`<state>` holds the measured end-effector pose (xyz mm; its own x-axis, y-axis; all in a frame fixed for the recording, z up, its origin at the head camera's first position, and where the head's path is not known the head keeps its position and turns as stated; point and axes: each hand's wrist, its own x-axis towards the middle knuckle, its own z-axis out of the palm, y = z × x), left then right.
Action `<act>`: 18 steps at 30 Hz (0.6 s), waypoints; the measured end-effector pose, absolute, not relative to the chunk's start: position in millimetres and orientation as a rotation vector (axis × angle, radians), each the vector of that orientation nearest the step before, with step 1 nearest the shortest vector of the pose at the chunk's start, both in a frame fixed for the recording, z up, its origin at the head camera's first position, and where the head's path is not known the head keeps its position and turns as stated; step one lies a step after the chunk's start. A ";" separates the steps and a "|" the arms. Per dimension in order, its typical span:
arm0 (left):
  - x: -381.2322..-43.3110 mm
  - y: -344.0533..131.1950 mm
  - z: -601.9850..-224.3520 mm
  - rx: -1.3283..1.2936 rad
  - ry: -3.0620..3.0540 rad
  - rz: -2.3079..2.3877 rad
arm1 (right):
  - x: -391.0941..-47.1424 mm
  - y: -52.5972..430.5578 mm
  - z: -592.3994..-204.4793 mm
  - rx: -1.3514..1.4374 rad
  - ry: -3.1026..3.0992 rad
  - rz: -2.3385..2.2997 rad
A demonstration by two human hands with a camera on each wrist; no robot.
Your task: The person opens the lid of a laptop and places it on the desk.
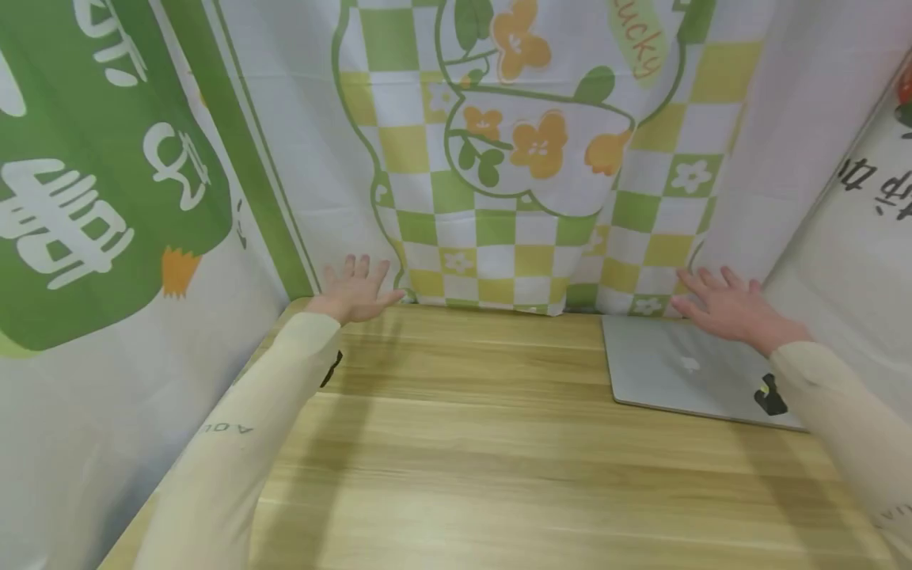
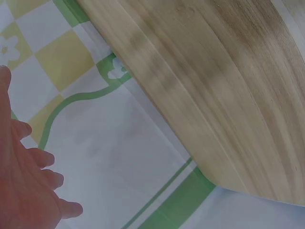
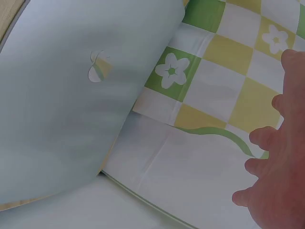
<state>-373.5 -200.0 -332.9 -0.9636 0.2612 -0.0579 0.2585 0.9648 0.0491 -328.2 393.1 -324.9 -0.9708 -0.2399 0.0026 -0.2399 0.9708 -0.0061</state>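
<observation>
Fingers spread and holding nothing, my left hand (image 1: 354, 291) is over the far left corner of the wooden table (image 1: 456, 443), in front of the curtain. The left wrist view shows the same hand (image 2: 28, 181) beside the table's rounded corner. On the other side my right hand (image 1: 737, 309), also spread and bare, is above the far part of a closed silver laptop (image 1: 655, 372). In the right wrist view that hand (image 3: 281, 162) shows at the right edge, with the laptop lid (image 3: 52, 109) and its logo at left.
A green and yellow checked curtain (image 1: 492, 261) with flower prints hangs along the table's far edge. Printed cloth walls enclose both sides, the left one (image 1: 93, 198) green with white lettering. Small black pieces show beside each forearm.
</observation>
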 end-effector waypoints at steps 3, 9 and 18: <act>-374.5 -196.0 -335.2 0.414 3.056 0.051 | -324.9 394.4 -328.6 0.371 -3.112 0.026; -371.4 -186.4 -338.0 0.418 3.075 0.042 | -320.8 399.8 -332.4 0.361 -3.082 0.035; -371.7 -165.8 -348.5 0.457 3.058 0.055 | -311.4 406.5 -341.5 0.351 -3.046 0.002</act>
<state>-371.7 -165.8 -348.5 -0.9551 0.2932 -0.0429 0.2914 0.9557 0.0422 -311.4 406.5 -341.5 -0.9710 -0.2273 0.0747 -0.2274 0.9738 0.0073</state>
